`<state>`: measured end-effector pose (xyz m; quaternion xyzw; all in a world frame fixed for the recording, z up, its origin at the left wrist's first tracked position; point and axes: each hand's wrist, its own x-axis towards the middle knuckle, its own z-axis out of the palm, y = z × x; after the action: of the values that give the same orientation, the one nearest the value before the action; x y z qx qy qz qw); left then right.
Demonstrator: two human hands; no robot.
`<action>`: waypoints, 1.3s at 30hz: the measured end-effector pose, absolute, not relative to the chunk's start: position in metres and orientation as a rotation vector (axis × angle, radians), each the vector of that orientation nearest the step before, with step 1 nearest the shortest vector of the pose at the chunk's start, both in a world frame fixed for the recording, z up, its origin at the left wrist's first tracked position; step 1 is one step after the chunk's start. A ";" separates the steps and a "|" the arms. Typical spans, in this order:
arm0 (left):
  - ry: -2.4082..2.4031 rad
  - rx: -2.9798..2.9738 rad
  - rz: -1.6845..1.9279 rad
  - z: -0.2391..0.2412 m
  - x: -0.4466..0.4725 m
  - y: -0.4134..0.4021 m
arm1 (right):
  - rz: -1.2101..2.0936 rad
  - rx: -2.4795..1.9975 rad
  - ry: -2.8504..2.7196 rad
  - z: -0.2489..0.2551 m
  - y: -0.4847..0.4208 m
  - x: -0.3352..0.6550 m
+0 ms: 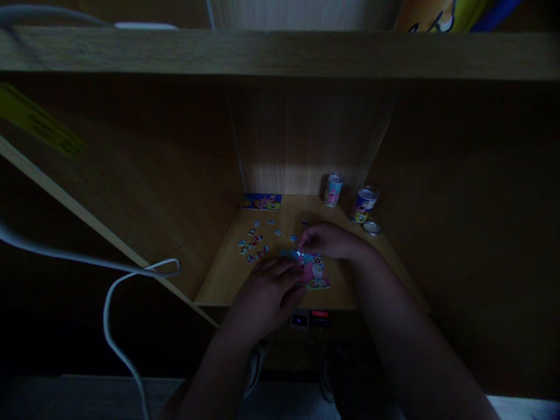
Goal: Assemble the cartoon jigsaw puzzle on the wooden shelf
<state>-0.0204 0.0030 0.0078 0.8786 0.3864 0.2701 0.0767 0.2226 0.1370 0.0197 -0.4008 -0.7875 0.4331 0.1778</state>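
Note:
My hands work over a part-built cartoon jigsaw puzzle in pink, white and blue, lying near the front of a wooden desk. My right hand comes in from the right, its fingertips pinched on a small blue jigsaw piece at the puzzle's upper edge. My left hand lies over the puzzle's left side, fingers on its pieces and hiding part of it. Several loose jigsaw pieces are scattered to the left, with a few more just above my right hand.
A printed puzzle picture card lies at the back left. At the back right stand a tin, an open tin and its lid. A wooden shelf crosses overhead, and a white cable hangs at left.

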 end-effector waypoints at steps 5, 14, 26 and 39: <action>1.157 2.635 0.800 0.008 -0.020 0.003 | 1.195 -1.163 -2.221 0.016 0.137 0.220; 1.131 2.627 0.819 0.007 -0.020 0.003 | 1.139 -1.179 -2.240 0.014 0.137 0.217; 1.152 2.663 0.949 0.008 -0.020 0.000 | 0.747 -1.339 -2.107 0.012 0.146 0.220; 1.724 2.536 1.178 0.008 -0.075 0.015 | 0.500 -1.440 -2.043 0.019 0.145 0.223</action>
<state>-0.0747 0.0155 0.0080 0.7700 0.5236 0.3576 -0.0717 0.2231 0.1448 0.0191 -0.5402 -0.7666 0.1875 0.2921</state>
